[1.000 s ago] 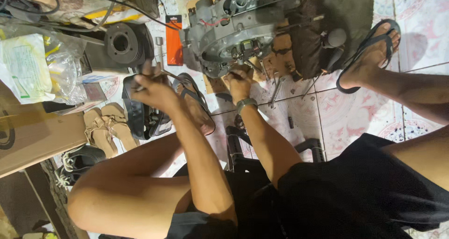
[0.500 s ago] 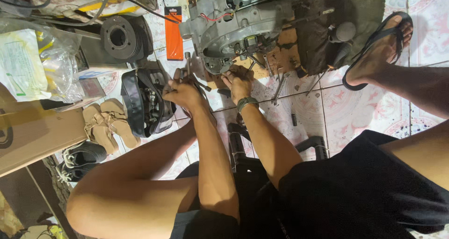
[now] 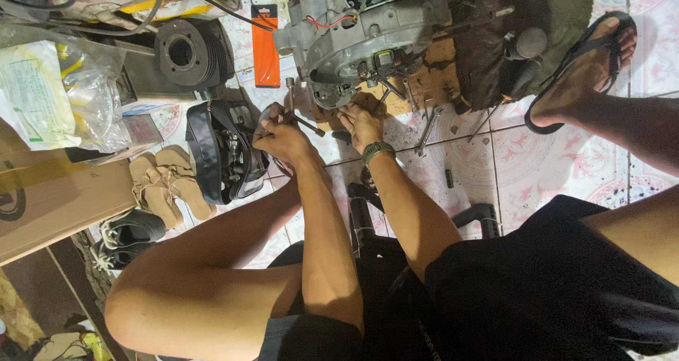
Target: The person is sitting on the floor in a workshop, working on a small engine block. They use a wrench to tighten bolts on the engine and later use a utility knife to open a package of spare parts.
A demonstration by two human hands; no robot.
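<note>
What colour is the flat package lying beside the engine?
Orange, with a black top; the head view shows it.

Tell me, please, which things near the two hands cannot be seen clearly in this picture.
- Head view: the fastener under the right hand is hidden by its fingers.
- The tip of the metal socket tool in the left hand is too small to read.
- The engine is cut off by the top edge.

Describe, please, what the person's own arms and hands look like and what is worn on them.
Both arms are bare, with no sleeves or gloves. The right hand has a dark green woven band around its wrist. The left hand wears nothing visible.
</note>
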